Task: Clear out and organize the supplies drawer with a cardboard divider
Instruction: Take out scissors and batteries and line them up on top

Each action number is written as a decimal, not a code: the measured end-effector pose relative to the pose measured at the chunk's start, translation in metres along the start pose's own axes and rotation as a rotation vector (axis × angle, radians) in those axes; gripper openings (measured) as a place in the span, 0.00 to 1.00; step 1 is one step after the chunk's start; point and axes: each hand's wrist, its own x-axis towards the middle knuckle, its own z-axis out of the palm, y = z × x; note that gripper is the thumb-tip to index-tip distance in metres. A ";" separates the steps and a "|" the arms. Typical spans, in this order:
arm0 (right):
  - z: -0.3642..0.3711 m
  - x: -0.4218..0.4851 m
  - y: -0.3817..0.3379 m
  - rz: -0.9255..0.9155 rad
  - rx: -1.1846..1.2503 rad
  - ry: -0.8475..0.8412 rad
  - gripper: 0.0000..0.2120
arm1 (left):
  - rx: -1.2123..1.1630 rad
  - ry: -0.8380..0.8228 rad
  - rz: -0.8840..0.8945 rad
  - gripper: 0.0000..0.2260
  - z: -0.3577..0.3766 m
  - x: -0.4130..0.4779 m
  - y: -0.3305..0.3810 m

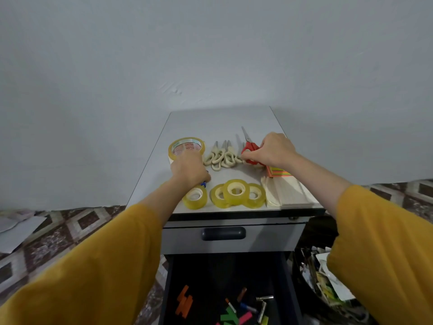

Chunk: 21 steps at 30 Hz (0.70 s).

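Note:
On the grey cabinet top (pixel 210 123) lie a large tape roll (pixel 186 146), cream scissors (pixel 220 157) side by side, red-handled scissors (pixel 249 146), several small yellow tape rolls (pixel 236 192), neon sticky notes (pixel 280 171) and pale cardboard pieces (pixel 288 191). My left hand (pixel 189 170) sits in front of the large roll, its fingers curled over a small blue object (pixel 203 184) that is mostly hidden. My right hand (pixel 274 151) grips the red scissors' handle. Below, the open dark drawer (pixel 210 277) holds coloured clips, markers and small metal pieces.
A closed grey drawer with a dark handle (pixel 223 233) sits above the open one. A dark bin (pixel 323 277) full of paper scraps stands at the right. White papers (pixel 16 228) lie on the patterned floor at the left. A plain wall stands behind.

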 end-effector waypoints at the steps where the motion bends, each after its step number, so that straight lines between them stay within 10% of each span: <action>1: 0.001 0.001 -0.003 0.005 -0.006 -0.003 0.23 | -0.012 0.010 0.003 0.18 0.000 0.001 -0.001; 21: 0.016 0.005 -0.026 0.011 -0.035 -0.057 0.26 | -0.353 0.111 -0.034 0.07 -0.015 -0.010 -0.029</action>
